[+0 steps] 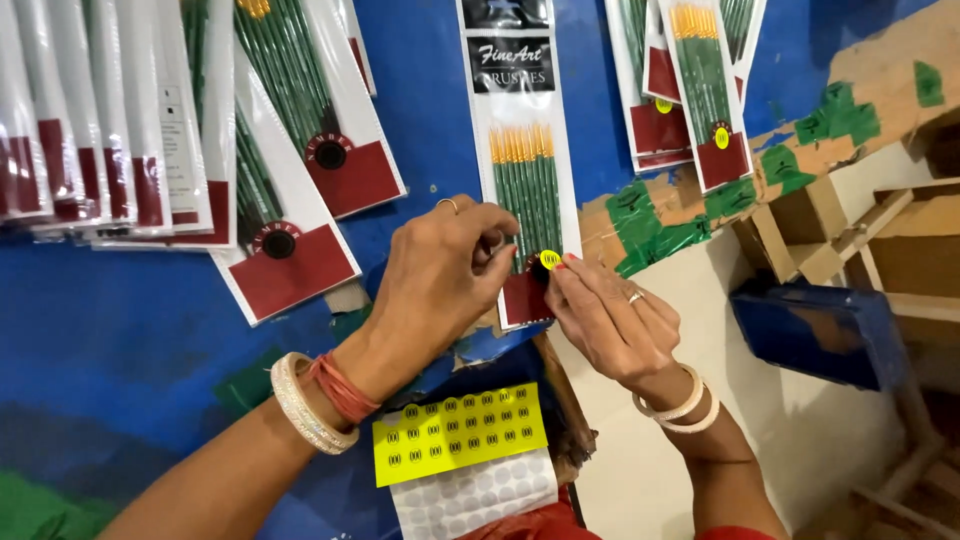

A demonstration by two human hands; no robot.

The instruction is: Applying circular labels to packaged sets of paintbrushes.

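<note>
- The left hand (440, 265) is pinched down on the lower end of a long clear brush pack (522, 160), fingers together at its left edge, holding it flat on the blue work surface (130, 340)
- The right hand (610, 318) comes in from the other side, fingers closed to a point, with a fingertip pressing a small round yellow sticker (550, 259) onto the pack just above its red card foot
- That pack lies in the middle of the table, bristles up, green handles showing through the plastic
- By my reckoning the sticker on this one is on or all but on; whether it is fully pressed flat I cannot tell
- Off to the upper right lies a small heap of packs (700, 90), and two of them already show a yellow dot, so those look done
- To the left a fanned row of packs (120, 130) and two larger ones with dark round seals (300, 200) carry no yellow dot that I can see, so they seem left to do
- The yellow sticker sheet (460, 432) near the person's lap looks mostly full, with a strip of blank backing below it, so plenty of stickers remain
</note>
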